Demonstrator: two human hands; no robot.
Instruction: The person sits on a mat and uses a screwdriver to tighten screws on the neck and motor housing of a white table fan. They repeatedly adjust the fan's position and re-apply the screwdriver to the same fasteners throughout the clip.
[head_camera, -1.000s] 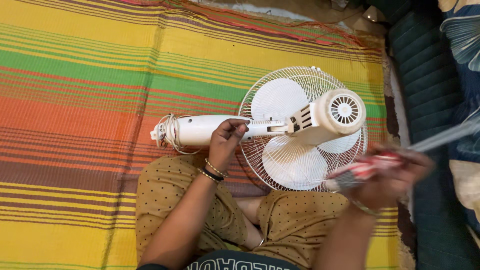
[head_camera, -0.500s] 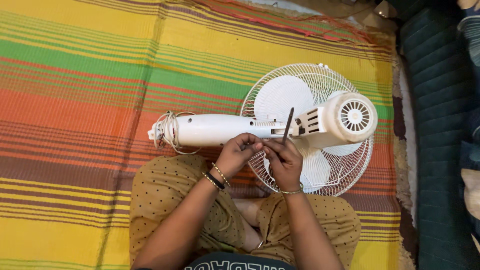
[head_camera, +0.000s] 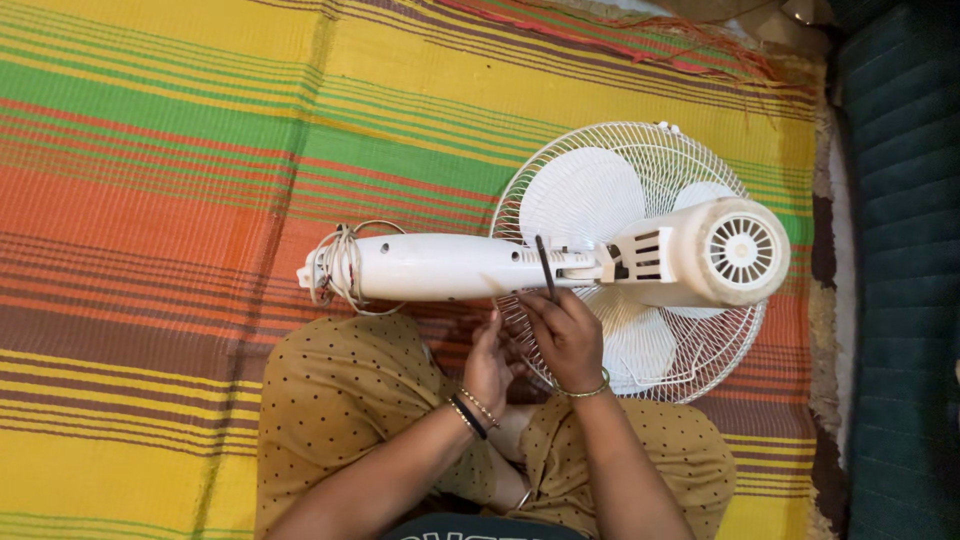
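Right hand (head_camera: 567, 337): closed around a thin dark tool (head_camera: 545, 268), fingers curled, pinching its lower end; gold bangle at the wrist.
Dark tool: slim, rod-like, standing nearly upright in the picture; tip resting on the white stem close to the motor end; kind of tool too small to tell.
Left hand (head_camera: 489, 362): just beside the right hand, below the stem; fingers loosely bent and raised toward the stem, holding nothing visible; contact with the stem not clear; dark band and beaded bracelet at the wrist.
Fan (head_camera: 640, 258): white pedestal type, lying on its side on the mat, directly in front of the seated person.
Stem (head_camera: 440, 267): white, tube-like, running left to right across the middle; small holes along its side.
Cord (head_camera: 338, 268): white, wound in loops around the left end of the stem.
Motor housing (head_camera: 728, 251): cream, round, vented back facing the camera, at the right end of the stem.
Grille (head_camera: 600, 165): white wire cage lying flat under the motor, white blades showing through.
Mat (head_camera: 160, 180): woven, striped in yellow, green, orange, red and brown; spread on the floor beneath everything.
Legs (head_camera: 335, 400): crossed, in mustard cloth with dark dots, touching the grille's lower edge.
Dark quilted cushion (head_camera: 895, 300): along the right edge, beside the mat.
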